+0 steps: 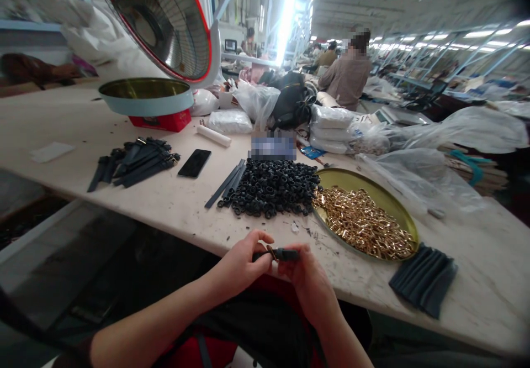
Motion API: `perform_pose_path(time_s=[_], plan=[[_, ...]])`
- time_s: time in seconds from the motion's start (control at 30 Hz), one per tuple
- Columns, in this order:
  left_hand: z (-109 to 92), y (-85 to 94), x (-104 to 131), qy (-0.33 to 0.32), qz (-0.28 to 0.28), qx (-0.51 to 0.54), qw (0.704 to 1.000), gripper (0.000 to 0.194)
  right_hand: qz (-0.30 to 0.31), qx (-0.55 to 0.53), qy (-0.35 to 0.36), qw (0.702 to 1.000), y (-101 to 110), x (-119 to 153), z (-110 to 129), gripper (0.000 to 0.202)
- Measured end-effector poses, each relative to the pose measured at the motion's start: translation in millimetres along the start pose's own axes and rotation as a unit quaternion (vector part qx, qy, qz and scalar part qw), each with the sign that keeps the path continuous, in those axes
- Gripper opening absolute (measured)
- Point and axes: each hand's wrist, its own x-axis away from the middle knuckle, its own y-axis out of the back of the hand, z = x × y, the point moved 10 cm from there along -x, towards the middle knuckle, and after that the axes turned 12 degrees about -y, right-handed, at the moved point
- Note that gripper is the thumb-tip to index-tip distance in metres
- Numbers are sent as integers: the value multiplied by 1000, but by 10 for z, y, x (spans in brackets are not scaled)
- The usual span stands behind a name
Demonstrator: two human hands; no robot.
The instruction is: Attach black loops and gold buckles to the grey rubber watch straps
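At the table's front edge, my left hand (244, 260) pinches the left end of a dark strap (286, 254) beside a small gold metal piece (272, 253). The fingers of my right hand (308, 274) are closed round the strap's right end. Just beyond my hands lies a heap of small black loops (273, 185). Gold buckles (364, 219) fill part of a round gold-coloured tray (331, 177) to the right. Several dark strips (424, 279) lie near the right front edge, and finished-looking straps with metal ends (136, 161) are piled at the left.
A black phone (194, 163) and two or more flat strips (227, 184) lie left of the loops. A round tin (144, 100) rests on a red box (161, 121), below a fan heater (161, 20). Plastic bags (331, 127) line the back. A person (350, 75) stands beyond.
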Motion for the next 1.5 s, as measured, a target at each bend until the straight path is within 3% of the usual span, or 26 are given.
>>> perform_pose_path(time_s=[0.13, 0.27, 0.4, 0.53, 0.67, 0.77, 0.9, 0.97, 1.1, 1.3, 1.4, 1.5], plan=[[-1, -28, 74, 26, 14, -12, 999, 26, 40, -34, -76, 996, -111, 45, -162, 25], [33, 93, 124, 52, -6, -121, 991, 33, 59, -21, -138, 988, -137, 57, -303, 32], [84, 173, 111, 61, -4, -215, 975, 32, 87, -23, -166, 982, -148, 39, -392, 25], [106, 141, 70, 60, 11, -171, 983, 24, 42, 26, -128, 990, -4, -63, -391, 27], [133, 63, 41, 80, 25, -28, 996, 19, -92, 138, -8, 986, 258, -178, -153, 29], [211, 17, 19, 109, 35, 47, 992, 22, -171, 242, 80, 952, 353, -184, 76, 24], [340, -62, -42, 124, 57, 85, 987, 24, -124, 391, 81, 908, 254, -250, 72, 20], [410, -97, -72, 134, 70, 74, 986, 26, -135, 438, 81, 885, 278, -263, 58, 20], [458, -81, -174, 126, 86, -13, 988, 23, -221, 467, 93, 851, 400, -276, 92, 22], [472, -64, -329, 109, 96, -106, 984, 24, -242, 421, 82, 870, 425, -310, 99, 18], [509, -47, -329, 121, 91, -108, 983, 29, -178, 406, 66, 894, 355, -300, 62, 17], [491, -95, -256, 125, 135, -53, 981, 37, -94, 382, 25, 919, 281, -269, -42, 17]])
